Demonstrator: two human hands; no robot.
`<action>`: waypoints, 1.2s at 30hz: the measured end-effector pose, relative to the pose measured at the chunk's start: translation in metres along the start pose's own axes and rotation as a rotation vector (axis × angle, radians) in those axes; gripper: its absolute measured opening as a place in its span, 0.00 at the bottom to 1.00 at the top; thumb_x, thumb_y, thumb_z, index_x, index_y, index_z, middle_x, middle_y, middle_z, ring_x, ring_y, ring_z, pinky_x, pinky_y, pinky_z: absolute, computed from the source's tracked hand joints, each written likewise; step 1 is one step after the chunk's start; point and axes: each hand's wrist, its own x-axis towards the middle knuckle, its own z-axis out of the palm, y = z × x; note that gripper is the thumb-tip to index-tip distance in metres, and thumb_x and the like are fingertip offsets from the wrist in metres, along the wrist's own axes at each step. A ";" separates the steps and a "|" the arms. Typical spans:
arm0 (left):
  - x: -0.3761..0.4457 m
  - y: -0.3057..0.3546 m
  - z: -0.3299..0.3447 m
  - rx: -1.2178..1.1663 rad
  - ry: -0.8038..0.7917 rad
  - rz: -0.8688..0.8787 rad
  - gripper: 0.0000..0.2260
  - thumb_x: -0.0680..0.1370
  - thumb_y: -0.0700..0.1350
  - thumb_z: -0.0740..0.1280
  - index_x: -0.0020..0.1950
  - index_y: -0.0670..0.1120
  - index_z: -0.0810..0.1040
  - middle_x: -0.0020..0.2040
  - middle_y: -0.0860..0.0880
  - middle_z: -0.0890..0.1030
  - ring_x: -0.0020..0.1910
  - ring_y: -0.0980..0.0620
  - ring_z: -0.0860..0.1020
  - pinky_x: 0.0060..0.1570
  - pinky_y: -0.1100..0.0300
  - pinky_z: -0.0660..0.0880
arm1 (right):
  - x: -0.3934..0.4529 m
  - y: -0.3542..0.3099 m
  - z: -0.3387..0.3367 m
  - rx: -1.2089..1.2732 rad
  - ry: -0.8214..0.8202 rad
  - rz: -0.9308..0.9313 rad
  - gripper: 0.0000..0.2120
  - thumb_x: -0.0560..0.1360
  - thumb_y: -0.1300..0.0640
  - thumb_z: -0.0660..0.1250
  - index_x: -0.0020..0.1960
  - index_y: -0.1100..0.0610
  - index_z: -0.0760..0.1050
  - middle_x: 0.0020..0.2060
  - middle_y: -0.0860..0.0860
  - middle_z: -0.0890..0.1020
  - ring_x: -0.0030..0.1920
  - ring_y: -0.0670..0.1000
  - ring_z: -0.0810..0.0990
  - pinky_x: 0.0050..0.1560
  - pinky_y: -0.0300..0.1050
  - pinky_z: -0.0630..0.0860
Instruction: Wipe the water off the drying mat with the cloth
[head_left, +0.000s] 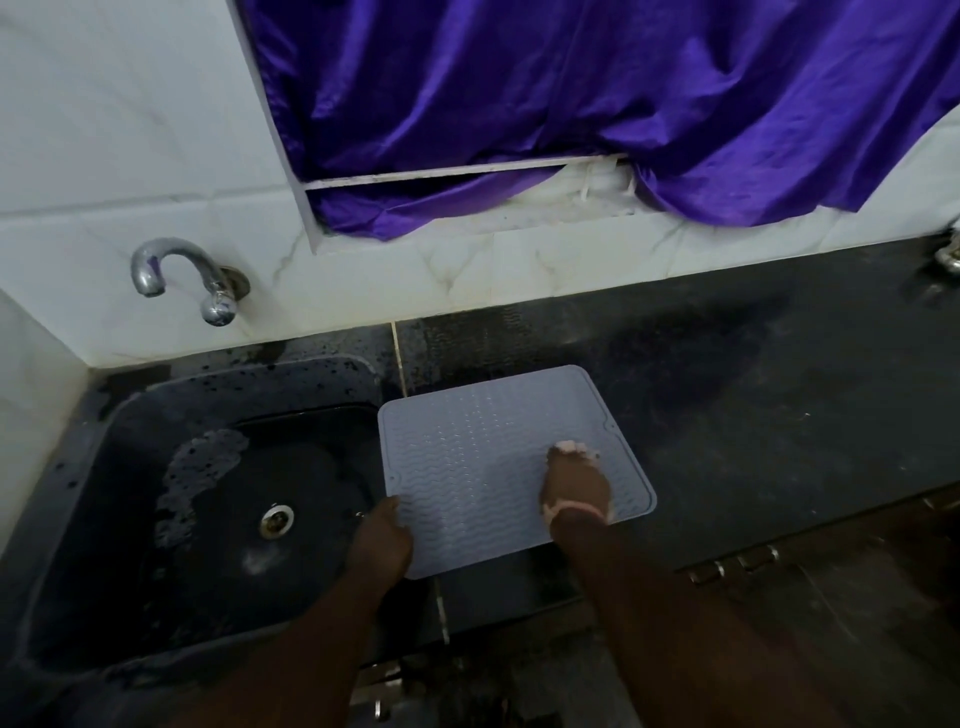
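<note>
A pale grey ribbed drying mat (483, 457) lies flat on the dark counter just right of the sink. My right hand (575, 488) presses down on the mat's right half, curled over a small pink cloth (571, 448) whose edges peek out past the fingertips and at the wrist. My left hand (382, 535) grips the mat's near left edge, with the thumb lying on top of the mat. Most of the cloth is hidden under my right hand.
A black sink (208, 499) with a steel drain (277, 519) and wet patches lies to the left, under a chrome tap (182, 275) on the white tiled wall. The dark counter (753, 389) stretches right. A purple curtain (597, 104) hangs above.
</note>
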 end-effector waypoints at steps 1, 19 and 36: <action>0.003 -0.004 0.000 -0.040 -0.002 0.007 0.19 0.80 0.30 0.58 0.69 0.40 0.75 0.67 0.43 0.77 0.65 0.44 0.75 0.65 0.57 0.68 | -0.011 -0.022 0.007 -0.026 -0.020 -0.044 0.13 0.82 0.58 0.61 0.65 0.56 0.74 0.57 0.56 0.81 0.56 0.56 0.82 0.54 0.52 0.79; -0.008 0.013 -0.044 -0.942 0.048 -0.372 0.09 0.85 0.47 0.55 0.53 0.50 0.75 0.45 0.50 0.74 0.41 0.52 0.72 0.45 0.56 0.68 | 0.029 -0.079 -0.009 0.279 0.139 -0.069 0.12 0.82 0.55 0.59 0.64 0.52 0.75 0.54 0.51 0.83 0.52 0.53 0.83 0.53 0.49 0.78; 0.004 0.025 -0.024 -1.126 0.003 -0.389 0.25 0.85 0.58 0.53 0.63 0.39 0.77 0.51 0.39 0.85 0.43 0.46 0.84 0.53 0.50 0.77 | -0.008 -0.190 0.058 -0.005 -0.147 -0.608 0.13 0.80 0.58 0.63 0.63 0.57 0.75 0.58 0.57 0.80 0.58 0.58 0.80 0.60 0.55 0.77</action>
